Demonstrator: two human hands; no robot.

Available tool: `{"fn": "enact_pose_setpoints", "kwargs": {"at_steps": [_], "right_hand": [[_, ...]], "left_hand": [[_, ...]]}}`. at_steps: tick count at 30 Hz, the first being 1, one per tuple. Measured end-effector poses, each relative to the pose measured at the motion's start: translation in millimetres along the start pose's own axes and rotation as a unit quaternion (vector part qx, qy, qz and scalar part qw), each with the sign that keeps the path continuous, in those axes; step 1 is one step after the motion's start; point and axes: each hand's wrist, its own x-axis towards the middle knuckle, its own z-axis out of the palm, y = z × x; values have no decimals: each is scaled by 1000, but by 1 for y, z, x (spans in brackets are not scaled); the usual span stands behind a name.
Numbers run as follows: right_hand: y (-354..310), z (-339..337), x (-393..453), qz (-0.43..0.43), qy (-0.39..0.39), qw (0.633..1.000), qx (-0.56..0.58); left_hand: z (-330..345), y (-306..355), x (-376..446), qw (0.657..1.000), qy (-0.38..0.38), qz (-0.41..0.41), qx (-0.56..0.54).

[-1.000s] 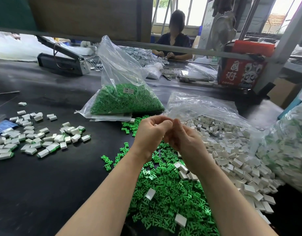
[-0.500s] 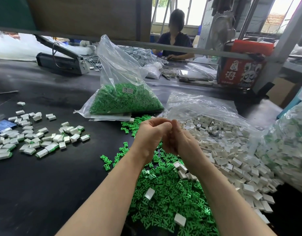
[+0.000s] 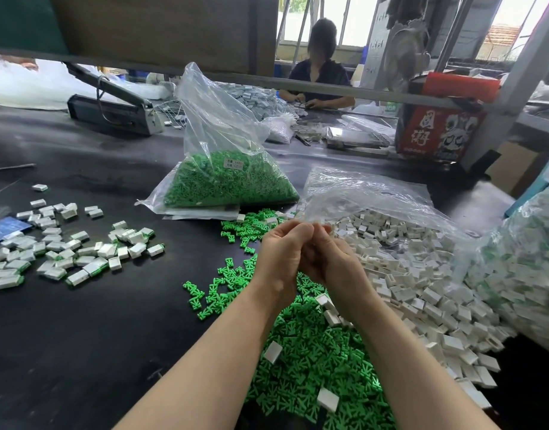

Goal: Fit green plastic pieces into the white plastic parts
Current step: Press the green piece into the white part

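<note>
Both hands, left hand [image 3: 281,256] and right hand [image 3: 335,265], curl together above the green pieces [image 3: 313,352], likely pressing 1 into a white part; what they pinch is hidden.

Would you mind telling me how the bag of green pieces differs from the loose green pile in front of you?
The green bag holds its pieces packed inside clear plastic; the green pile lies loose on the dark table. The bag carries a small white label; the pile has none. A few white parts lie on the pile; none show in the bag. Both seem to hold the same bright green pieces.
</note>
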Motion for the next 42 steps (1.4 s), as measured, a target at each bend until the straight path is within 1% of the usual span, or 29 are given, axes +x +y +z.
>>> {"fn": "enact_pose_setpoints", "kwargs": {"at_steps": [3, 9, 15, 25, 32, 34, 36, 38, 40, 42], "right_hand": [[1, 1, 0, -6, -1, 1000, -6], [1, 2, 0, 1, 4, 1000, 13], [1, 1, 0, 1, 2, 1000, 18], [1, 0, 0, -7, -12, 1000, -10], [3, 0, 1, -4, 10, 1000, -16], [0, -1, 2, 1, -4, 1000, -20], [-1, -3, 5, 9, -41, 999, -17], [-4, -5, 5, 5, -62, 998, 13], [-7, -5, 5, 1, -70, 997, 41], [-8, -5, 4, 12, -65, 996, 55]], "left_hand": [[0, 0, -2, 1000, 6, -4, 5], [1, 2, -2, 1000, -12, -4, -19], [-2, 0, -1, 1000, -15, -7, -19], [-4, -2, 0, 1000, -24, -1, -8], [-6, -2, 2, 999, -36, -2, 8], [-8, 0, 4, 999, -37, 3, 20], [-12, 4, 7, 999, -51, 3, 14], [-18, 7, 9, 996, -83, 16, 11], [-23, 10, 10, 993, -110, 25, 17], [-26, 11, 11, 992, -122, 24, 14]]}}
